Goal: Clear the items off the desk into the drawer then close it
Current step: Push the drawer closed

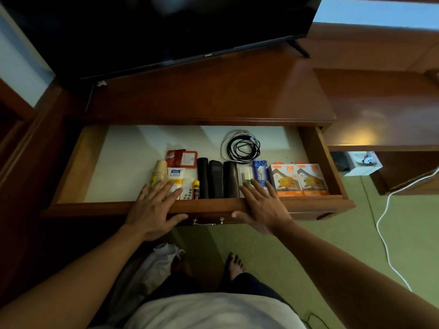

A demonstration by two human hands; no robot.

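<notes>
The wooden drawer (95, 206) stands pulled wide out from under the desk top (213, 96). Along its near wall lie stacked paper cups (159, 170), a white tube (176, 175), a red pouch (184, 158), three dark remotes (216, 178), coiled cables (242, 147), a blue packet (260, 168) and two orange charger boxes (299, 180). My left hand (154, 210) rests flat on the drawer's front edge, fingers spread over the cups and tube. My right hand (262, 207) lies flat on the same edge, to the right, thumb under the rim. Neither holds anything.
A black television (166, 27) stands at the back of the desk. A lower wooden surface (380, 110) extends to the right. A white cable (384, 233) trails over the green carpet. The drawer handle (206, 222) sits between my hands. My bare foot (234, 264) is below.
</notes>
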